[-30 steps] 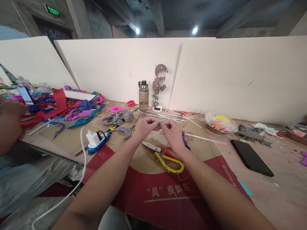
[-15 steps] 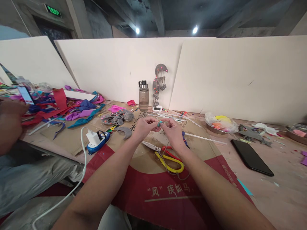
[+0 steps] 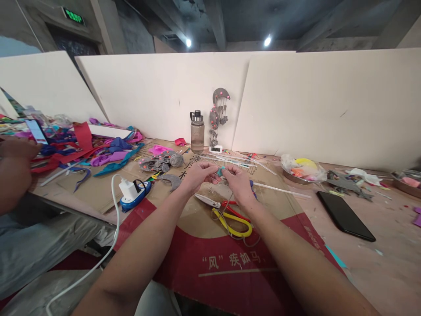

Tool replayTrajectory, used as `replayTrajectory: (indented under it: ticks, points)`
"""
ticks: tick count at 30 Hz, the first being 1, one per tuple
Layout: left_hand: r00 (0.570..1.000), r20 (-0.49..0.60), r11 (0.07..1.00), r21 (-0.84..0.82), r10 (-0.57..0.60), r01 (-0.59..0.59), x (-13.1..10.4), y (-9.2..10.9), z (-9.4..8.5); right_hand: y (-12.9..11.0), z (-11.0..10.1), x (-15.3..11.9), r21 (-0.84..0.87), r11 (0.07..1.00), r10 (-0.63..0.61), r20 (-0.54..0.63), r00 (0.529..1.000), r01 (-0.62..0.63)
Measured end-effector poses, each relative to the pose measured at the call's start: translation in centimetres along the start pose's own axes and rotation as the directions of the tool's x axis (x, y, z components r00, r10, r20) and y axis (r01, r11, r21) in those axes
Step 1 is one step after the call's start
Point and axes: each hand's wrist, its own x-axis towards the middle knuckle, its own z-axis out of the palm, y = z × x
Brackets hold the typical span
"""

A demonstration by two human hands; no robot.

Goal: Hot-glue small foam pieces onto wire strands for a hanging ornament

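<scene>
Left hand (image 3: 200, 176), fingers curled narrow, grip unclear | teal piece (image 3: 221, 171), small, matte, between both hands, beyond scissors (image 3: 233, 218) | right hand (image 3: 239, 182), fingertips pinching it | cardboard (image 3: 204, 224), brown and red, printed | white panels (image 3: 144, 87), far side

Fingers (image 3: 232, 172) partly cover the teal piece (image 3: 221, 171), obscuring its shape.

Bare forearms (image 3: 141, 245), bare hands (image 3: 199, 176), pale grey cloth (image 3: 157, 300) over the lap

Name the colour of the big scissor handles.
Yellow handles, seen best in the head view.
</scene>
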Motion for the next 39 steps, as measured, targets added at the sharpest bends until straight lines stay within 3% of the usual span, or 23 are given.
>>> replayTrajectory:
  ticks: [4,9,14,18,28,34,39]
  points:
    - [0.995,-0.067,0.991,0.121,0.069,-0.061,0.0,-0.1,0.4,-0.4,0.1,-0.3,-0.043,0.999,0.011,-0.003,1.000,-0.011]
    - [0.993,-0.103,0.986,0.163,0.062,-0.044,-0.1,0.0,0.3,-0.8,0.5,-0.8,-0.095,0.995,0.013,0.016,1.000,-0.011]
    - [0.998,-0.062,0.999,0.043,-0.018,0.021,-0.3,0.3,0.1,-0.9,0.5,-1.0,-0.085,0.995,0.051,-0.013,0.999,-0.052]
    - [0.998,-0.021,0.997,-0.046,-0.057,0.056,-0.3,0.2,0.3,-0.6,0.5,-0.9,0.029,0.994,0.104,-0.048,0.993,-0.103]
    - [0.993,-0.117,0.997,-0.070,-0.019,0.011,0.2,-1.1,0.9,-0.1,0.8,-0.9,0.212,0.968,0.144,-0.044,0.989,-0.132]
    - [0.990,-0.101,0.979,-0.189,-0.102,0.081,0.5,-1.0,0.6,-0.1,0.7,-0.9,0.173,0.978,0.119,0.003,0.993,-0.118]
    - [0.981,-0.189,0.997,-0.068,-0.041,0.028,0.8,-1.0,0.0,0.8,0.6,-0.5,0.094,0.989,0.116,0.024,0.993,-0.118]
